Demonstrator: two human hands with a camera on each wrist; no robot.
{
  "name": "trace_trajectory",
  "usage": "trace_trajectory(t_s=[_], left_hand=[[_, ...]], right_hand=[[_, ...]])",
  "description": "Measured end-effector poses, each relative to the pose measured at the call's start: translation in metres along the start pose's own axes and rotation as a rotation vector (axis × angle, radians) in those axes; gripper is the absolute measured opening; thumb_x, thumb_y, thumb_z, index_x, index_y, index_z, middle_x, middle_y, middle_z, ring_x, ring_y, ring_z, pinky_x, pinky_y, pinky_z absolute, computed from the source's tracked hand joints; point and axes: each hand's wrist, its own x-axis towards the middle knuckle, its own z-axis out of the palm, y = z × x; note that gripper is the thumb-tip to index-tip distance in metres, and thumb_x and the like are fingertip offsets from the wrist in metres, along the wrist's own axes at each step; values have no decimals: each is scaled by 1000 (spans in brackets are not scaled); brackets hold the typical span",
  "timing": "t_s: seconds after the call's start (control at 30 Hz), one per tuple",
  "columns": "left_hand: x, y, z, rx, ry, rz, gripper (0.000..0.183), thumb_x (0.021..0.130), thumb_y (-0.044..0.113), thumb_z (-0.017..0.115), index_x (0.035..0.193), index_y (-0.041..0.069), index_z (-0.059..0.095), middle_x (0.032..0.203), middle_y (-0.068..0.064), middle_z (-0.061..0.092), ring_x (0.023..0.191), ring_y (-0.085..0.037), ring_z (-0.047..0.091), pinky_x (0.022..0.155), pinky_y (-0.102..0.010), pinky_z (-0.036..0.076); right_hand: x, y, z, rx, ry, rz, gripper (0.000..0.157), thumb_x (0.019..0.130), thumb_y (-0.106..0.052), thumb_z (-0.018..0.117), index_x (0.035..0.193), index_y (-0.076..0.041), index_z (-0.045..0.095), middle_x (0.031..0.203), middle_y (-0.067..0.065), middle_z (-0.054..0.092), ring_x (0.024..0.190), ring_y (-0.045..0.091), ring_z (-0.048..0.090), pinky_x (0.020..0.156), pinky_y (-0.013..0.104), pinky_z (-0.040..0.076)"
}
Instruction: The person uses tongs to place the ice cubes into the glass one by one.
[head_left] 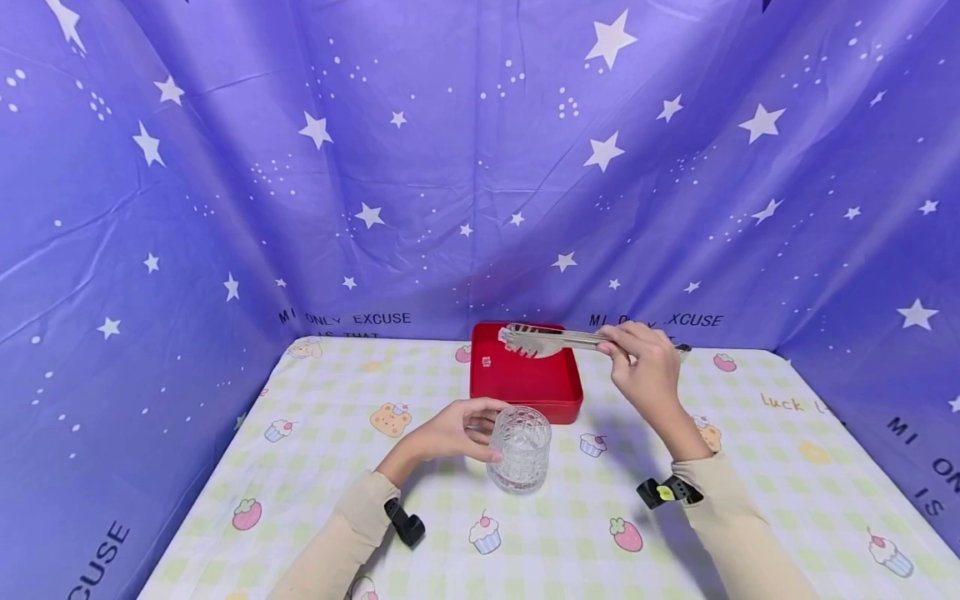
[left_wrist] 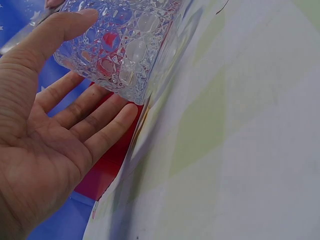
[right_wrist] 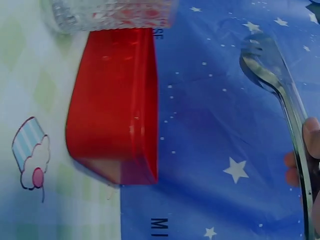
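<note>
On the tablecloth stands an upright clear textured glass (head_left: 520,450). My left hand (head_left: 459,429) is at its left side, thumb on the near side and fingers round the far side; the left wrist view shows the thumb across the glass (left_wrist: 120,45) and the fingertips at its wall. My right hand (head_left: 647,367) grips metal tongs (head_left: 570,337), pointing left above a red box (head_left: 525,387). A small clear piece (head_left: 504,335) shows at the tongs' tips. Another small clear piece (head_left: 486,362) lies inside the box.
A checked tablecloth (head_left: 300,500) printed with bears, cupcakes and strawberries covers the table. Blue star-patterned cloth (head_left: 450,167) hangs behind the table and along both sides. The red box stands near the back edge, just behind the glass. Black straps (head_left: 671,492) circle both wrists.
</note>
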Motion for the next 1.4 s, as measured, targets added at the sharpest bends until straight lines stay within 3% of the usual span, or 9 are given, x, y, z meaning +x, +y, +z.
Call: trace_trajectory(t_s=[0.33, 0.6, 0.97, 1.13, 1.4], left_hand=[[0, 1, 1, -8, -2, -13, 68, 83, 1, 81, 144, 4, 53, 137, -20, 61, 120, -23, 63, 99, -34, 58], [-1, 3, 1, 2, 2, -11, 69, 84, 1, 80, 146, 0, 50, 139, -24, 59, 123, -31, 62, 100, -36, 58], [0, 4, 1, 26, 24, -46, 70, 83, 3, 81, 146, 2, 51, 139, -20, 59, 120, -23, 62, 100, -34, 58], [-1, 4, 1, 24, 26, -58, 71, 83, 3, 81, 147, -1, 49, 138, -22, 59, 120, -24, 62, 101, -35, 58], [0, 4, 1, 13, 13, -32, 70, 83, 1, 80, 146, 2, 51, 138, -21, 60, 121, -27, 63, 100, -36, 58]], right_hand=[[-1, 7, -17, 80, -138, 33, 19, 73, 7, 84, 90, 0, 80, 81, 11, 75, 67, 22, 60, 66, 25, 37], [0, 5, -25, 112, -241, 13, 22, 71, 8, 85, 91, -1, 80, 86, 10, 76, 74, 26, 65, 72, 23, 43], [2, 2, -32, 84, -481, 63, 14, 79, -2, 83, 90, -10, 80, 82, -2, 70, 68, 9, 47, 63, 27, 37], [3, 3, -32, 71, -534, 37, 12, 80, -7, 83, 90, -13, 80, 77, -9, 67, 65, 3, 41, 63, 26, 35], [6, 3, -34, 40, -600, 22, 12, 81, -7, 82, 92, -13, 80, 78, -8, 67, 63, 4, 42, 61, 25, 34]])
